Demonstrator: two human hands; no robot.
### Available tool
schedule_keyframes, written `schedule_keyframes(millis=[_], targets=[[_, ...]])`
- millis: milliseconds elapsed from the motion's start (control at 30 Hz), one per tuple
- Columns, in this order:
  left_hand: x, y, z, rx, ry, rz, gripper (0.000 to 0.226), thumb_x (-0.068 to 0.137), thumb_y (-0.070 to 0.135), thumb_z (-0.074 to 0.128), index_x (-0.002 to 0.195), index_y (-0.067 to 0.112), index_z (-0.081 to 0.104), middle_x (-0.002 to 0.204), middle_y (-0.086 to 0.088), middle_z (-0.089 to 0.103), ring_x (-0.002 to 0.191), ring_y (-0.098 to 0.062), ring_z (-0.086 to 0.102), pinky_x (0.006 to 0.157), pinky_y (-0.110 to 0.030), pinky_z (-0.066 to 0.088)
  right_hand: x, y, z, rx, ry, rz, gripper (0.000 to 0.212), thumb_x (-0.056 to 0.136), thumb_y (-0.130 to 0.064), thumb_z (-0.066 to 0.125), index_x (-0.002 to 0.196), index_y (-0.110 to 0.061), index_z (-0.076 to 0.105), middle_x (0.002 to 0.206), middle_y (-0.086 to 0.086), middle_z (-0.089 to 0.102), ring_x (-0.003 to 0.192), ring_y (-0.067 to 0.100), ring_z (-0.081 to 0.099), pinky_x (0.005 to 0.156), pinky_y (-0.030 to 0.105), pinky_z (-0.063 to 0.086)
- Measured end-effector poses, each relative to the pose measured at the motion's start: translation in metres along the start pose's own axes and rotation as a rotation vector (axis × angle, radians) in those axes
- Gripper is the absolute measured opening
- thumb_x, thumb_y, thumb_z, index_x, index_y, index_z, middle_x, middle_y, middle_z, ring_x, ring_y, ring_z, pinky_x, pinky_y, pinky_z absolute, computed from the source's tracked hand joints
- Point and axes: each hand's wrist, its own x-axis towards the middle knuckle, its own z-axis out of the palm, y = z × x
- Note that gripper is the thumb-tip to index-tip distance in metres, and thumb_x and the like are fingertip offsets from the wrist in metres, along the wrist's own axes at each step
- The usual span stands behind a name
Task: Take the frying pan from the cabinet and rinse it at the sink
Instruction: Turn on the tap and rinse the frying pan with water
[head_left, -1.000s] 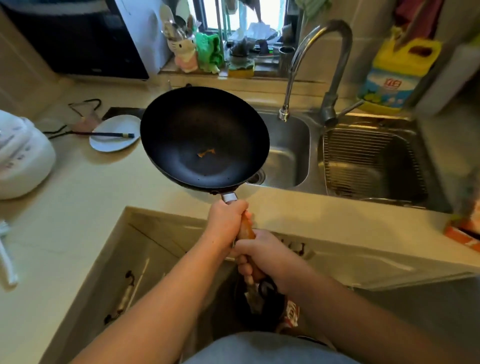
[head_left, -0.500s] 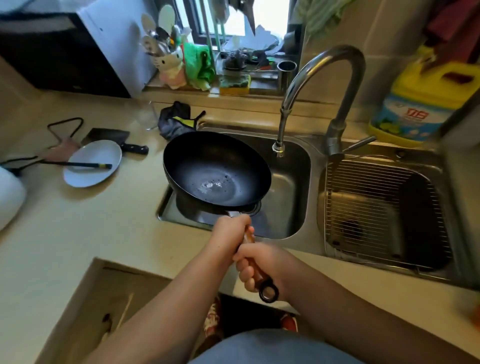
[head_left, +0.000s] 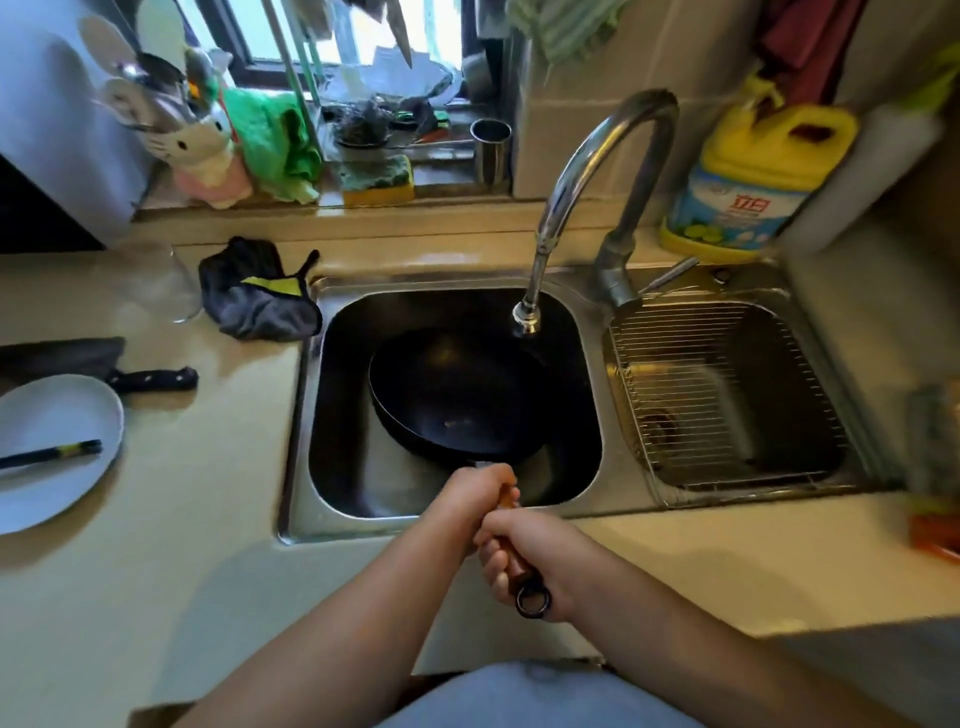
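The black frying pan (head_left: 457, 395) sits low inside the left basin of the steel sink (head_left: 306, 415), its bowl facing up with a small speck in it. Both hands grip its wooden handle: my left hand (head_left: 475, 493) is closed around the part nearest the pan, and my right hand (head_left: 530, 551) is closed around the end with the black hanging ring. The curved faucet (head_left: 587, 171) ends with its spout just above the pan's far right rim. No water is visibly running.
A wire rack (head_left: 727, 395) fills the right basin. A dark cloth (head_left: 254, 296), a knife (head_left: 150, 378) and a white plate (head_left: 52, 447) with chopsticks lie on the counter to the left. A yellow detergent jug (head_left: 753, 182) stands behind the sink.
The pan has moved from above the counter and open cabinet, forward and down into the left basin under the faucet. Both hands have kept their grip on the handle.
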Motion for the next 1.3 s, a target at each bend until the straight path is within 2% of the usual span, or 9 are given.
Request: schedule_keyframes(millis=[300, 567, 633, 733, 800, 867, 933, 1133, 1300], targets=[[0.015, 0.013, -0.004, 0.126, -0.031, -0.079, 0.040, 0.088, 0.006, 0.058, 0.048, 0.010, 0.054, 0.036, 0.001, 0.054, 0.034, -0.012, 0.045, 0.044, -0.023, 0.039, 0.020, -0.015, 0.007, 0.095, 0.052, 0.002, 0.019, 0.086, 0.001, 0.048, 0.070, -0.009, 0.050, 0.048, 0.001, 0.046, 0.030, 0.007, 0.044, 0.031, 0.014, 0.036], [0.012, 0.022, -0.014, 0.048, -0.065, -0.208, 0.038, 0.091, 0.010, 0.056, 0.054, 0.010, 0.052, 0.051, -0.003, 0.054, 0.050, -0.016, 0.047, 0.055, -0.028, 0.043, 0.030, -0.016, 0.012, 0.084, 0.014, -0.045, 0.009, 0.086, 0.002, 0.053, 0.084, -0.007, 0.053, 0.048, 0.004, 0.051, 0.034, 0.012, 0.051, 0.036, 0.019, 0.045], [0.010, 0.023, -0.017, 0.010, -0.077, -0.228, 0.035, 0.093, 0.011, 0.056, 0.058, 0.010, 0.052, 0.057, -0.003, 0.053, 0.051, -0.016, 0.047, 0.056, -0.028, 0.044, 0.026, -0.017, 0.010, 0.003, -0.036, -0.036, 0.004, 0.088, -0.006, 0.059, 0.091, -0.007, 0.056, 0.052, 0.006, 0.057, 0.041, 0.015, 0.058, 0.042, 0.024, 0.050], [0.004, 0.026, -0.022, -0.022, -0.068, -0.217, 0.028, 0.093, 0.010, 0.059, 0.065, 0.008, 0.055, 0.064, -0.005, 0.053, 0.055, -0.016, 0.050, 0.059, -0.029, 0.046, 0.020, -0.022, -0.004, -0.238, -0.088, -0.056, 0.030, 0.091, -0.027, 0.064, 0.111, -0.007, 0.056, 0.069, 0.009, 0.063, 0.047, 0.016, 0.065, 0.048, 0.028, 0.054], [-0.003, 0.027, -0.025, 0.031, -0.050, -0.170, 0.021, 0.093, 0.011, 0.061, 0.072, 0.006, 0.058, 0.065, -0.008, 0.056, 0.054, -0.018, 0.054, 0.055, -0.030, 0.049, 0.014, -0.030, -0.018, -0.388, -0.105, -0.097, 0.036, 0.093, -0.035, 0.061, 0.109, -0.003, 0.059, 0.072, 0.009, 0.065, 0.051, 0.015, 0.066, 0.049, 0.027, 0.054], [-0.012, 0.026, -0.027, 0.040, -0.031, -0.137, 0.013, 0.093, 0.009, 0.060, 0.083, 0.002, 0.059, 0.066, -0.012, 0.058, 0.047, -0.017, 0.057, 0.043, -0.025, 0.051, 0.006, -0.047, -0.037, -0.499, -0.047, -0.181, 0.032, 0.095, -0.036, 0.058, 0.102, -0.004, 0.063, 0.076, 0.008, 0.067, 0.057, 0.016, 0.067, 0.050, 0.027, 0.054], [-0.020, 0.022, -0.030, 0.027, -0.006, -0.117, 0.007, 0.093, 0.006, 0.059, 0.090, 0.001, 0.057, 0.068, -0.013, 0.058, 0.045, -0.015, 0.056, 0.037, -0.021, 0.050, -0.001, -0.073, -0.062, -0.532, 0.101, -0.297, 0.029, 0.094, -0.035, 0.059, 0.103, -0.008, 0.065, 0.081, 0.009, 0.070, 0.063, 0.017, 0.069, 0.053, 0.027, 0.054], [-0.041, 0.009, -0.042, -0.002, 0.003, -0.059, 0.008, 0.095, 0.003, 0.054, 0.102, 0.000, 0.055, 0.069, -0.010, 0.059, 0.040, -0.012, 0.054, 0.036, -0.019, 0.047, -0.013, -0.168, -0.130, -0.359, 0.339, -0.551, 0.023, 0.095, -0.031, 0.059, 0.108, -0.013, 0.062, 0.087, 0.010, 0.069, 0.071, 0.020, 0.068, 0.054, 0.030, 0.054], [-0.056, 0.001, -0.051, -0.014, -0.004, -0.008, 0.013, 0.094, 0.004, 0.054, 0.105, -0.001, 0.060, 0.076, -0.010, 0.065, 0.044, -0.012, 0.056, 0.037, -0.020, 0.046, -0.008, -0.224, -0.148, -0.165, 0.494, -0.749, 0.012, 0.092, -0.036, 0.064, 0.091, -0.026, 0.057, 0.086, 0.005, 0.068, 0.072, 0.015, 0.066, 0.053, 0.028, 0.055]])
